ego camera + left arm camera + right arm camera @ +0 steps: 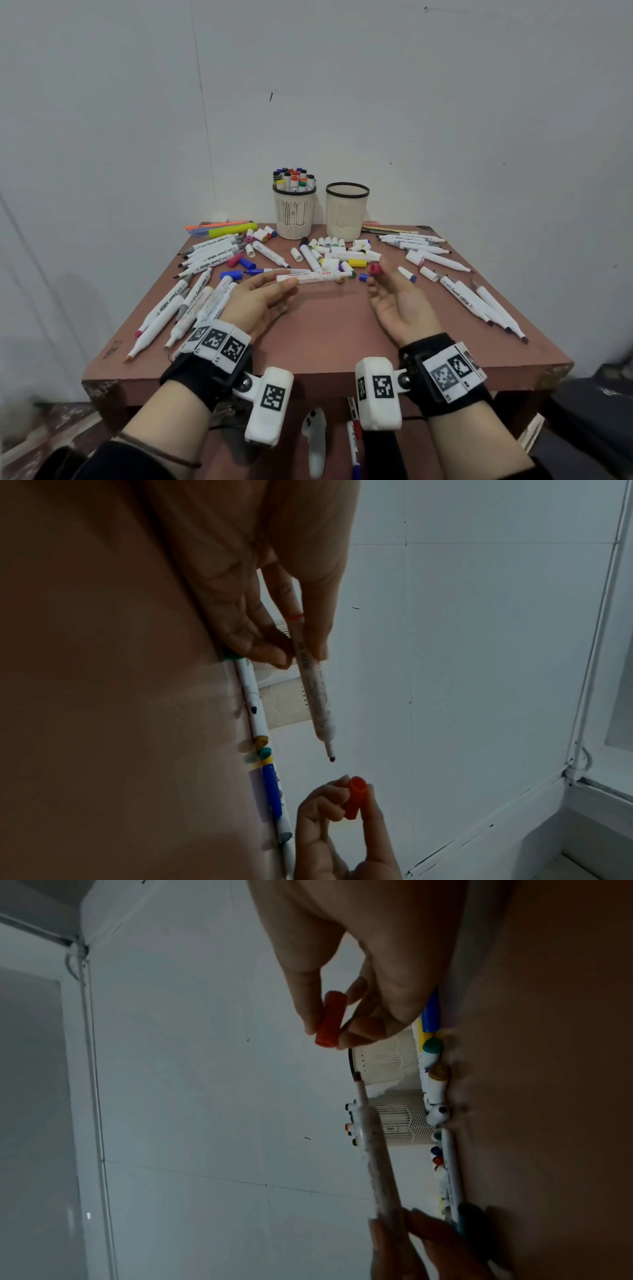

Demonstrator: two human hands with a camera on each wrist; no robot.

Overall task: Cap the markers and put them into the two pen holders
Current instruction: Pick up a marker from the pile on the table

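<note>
My left hand (260, 301) pinches a white marker (308, 277) by its rear end, between thumb and fingers, holding it level above the brown table (325, 342) with its bare dark tip (331, 758) pointing toward my other hand. A short gap separates that tip from the red cap (375, 268), which my right hand (400, 301) grips between thumb and forefinger, open end facing the tip. At the back edge stand two pen holders: the left holder (294, 214) packed with capped markers, the right holder (347, 212) just beside it.
</note>
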